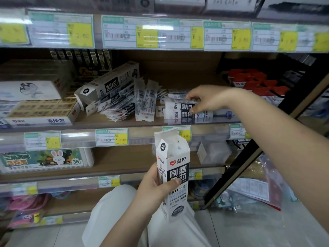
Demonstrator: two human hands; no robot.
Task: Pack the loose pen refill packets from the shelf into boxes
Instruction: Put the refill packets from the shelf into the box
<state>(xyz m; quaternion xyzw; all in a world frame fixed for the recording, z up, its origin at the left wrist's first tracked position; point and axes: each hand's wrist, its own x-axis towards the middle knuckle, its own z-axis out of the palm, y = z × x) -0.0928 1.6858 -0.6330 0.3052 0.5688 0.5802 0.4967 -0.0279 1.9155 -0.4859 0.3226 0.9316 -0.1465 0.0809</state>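
Note:
My left hand (156, 186) grips a tall white-and-black refill box (175, 177) upright below the shelf edge, its top flap open and white packet tops showing inside. My right hand (206, 98) reaches onto the middle shelf and pinches a small stack of white-and-black refill packets (179, 109) between thumb and fingers. More loose refill packets (128, 102) lie fanned across the shelf to the left. Another refill box of the same kind (108, 82) lies tilted on its side behind them.
Yellow-and-white boxes (41, 109) fill the shelf's left end; red-topped packages (256, 82) stand at the right. A clear rail with price tags (112, 137) fronts the shelf. A dark diagonal shelf post (252, 152) runs under my right forearm. A rabbit-print box (46, 159) sits one shelf lower.

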